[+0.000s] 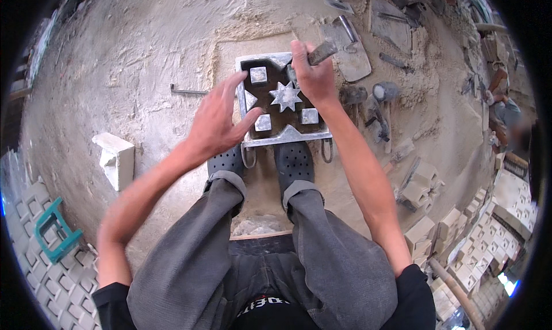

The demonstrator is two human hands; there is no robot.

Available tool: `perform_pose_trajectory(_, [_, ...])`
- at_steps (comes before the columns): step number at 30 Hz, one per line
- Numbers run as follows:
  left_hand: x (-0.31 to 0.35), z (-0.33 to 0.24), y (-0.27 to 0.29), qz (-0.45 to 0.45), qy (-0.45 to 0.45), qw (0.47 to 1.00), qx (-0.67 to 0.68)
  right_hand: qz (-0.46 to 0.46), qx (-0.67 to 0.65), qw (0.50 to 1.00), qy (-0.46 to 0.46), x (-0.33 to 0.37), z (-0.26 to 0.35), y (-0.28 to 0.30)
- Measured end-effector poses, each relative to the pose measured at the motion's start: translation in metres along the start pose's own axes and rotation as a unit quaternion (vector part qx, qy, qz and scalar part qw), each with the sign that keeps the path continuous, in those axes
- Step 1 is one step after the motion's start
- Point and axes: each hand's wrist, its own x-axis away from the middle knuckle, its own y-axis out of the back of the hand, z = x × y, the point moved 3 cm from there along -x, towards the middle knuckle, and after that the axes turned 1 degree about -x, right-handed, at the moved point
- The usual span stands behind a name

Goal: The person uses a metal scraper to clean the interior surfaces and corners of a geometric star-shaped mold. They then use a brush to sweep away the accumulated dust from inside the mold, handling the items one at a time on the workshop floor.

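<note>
A square metal mould (290, 135) with wire loop handles lies on the ground in front of my shoes. Inside it stand a star-shaped block (286, 96) and several small square blocks (310, 116), with dark hollows around them. My left hand (217, 120) is spread over the mould's left side, thumb and fingertips at its rim, holding nothing. Above the far right corner, my right hand (313, 79) is closed around a short grey-brown stick-like tool (322, 52). The fist hides that tool's lower end, so its kind is unclear.
To the right lie a trowel (352, 59), a mallet-like tool (386, 92) and other dusty tools. Pale cast blocks (422, 183) are stacked at lower right. A broken white block (118, 160) and a teal plastic frame (56, 231) lie left. Another person (506, 112) sits far right.
</note>
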Motion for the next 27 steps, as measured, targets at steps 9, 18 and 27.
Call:
perform_pose_trajectory(9, [-0.121, -0.073, -0.017, -0.011, -0.184, 0.978, 0.096, 0.069, 0.323, 0.915, 0.231, 0.038, -0.03, 0.026])
perform_pose_trajectory(18, [-0.125, -0.075, -0.083, -0.36, 0.015, 0.83, 0.426, -0.106, 0.358, 0.917, -0.139, 0.111, -0.088, 0.052])
perform_pose_trajectory(27, [-0.126, -0.1, -0.03, -0.344, -0.023, 0.813, 0.47, -0.054, 0.352, 0.915, -0.192, 0.108, -0.088, 0.05])
